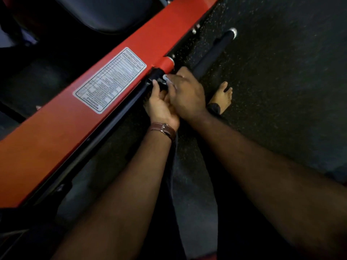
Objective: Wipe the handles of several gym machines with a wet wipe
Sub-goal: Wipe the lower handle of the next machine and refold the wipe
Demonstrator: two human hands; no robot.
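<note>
A long black handle with a chrome end cap sticks out from the red machine beam toward the upper right. At its base, beside a red stub, sits a short black part. My left hand, with a brown strap on its wrist, curls its fingers round that black part from below. My right hand lies over it and pinches a small white wet wipe against the black part. Only a sliver of the wipe shows; the rest is hidden under the fingers.
A white maintenance label is stuck on the red beam. Dark padded seat parts lie beyond the beam at the upper left. My bare foot stands on the speckled black rubber floor, which spreads to the right.
</note>
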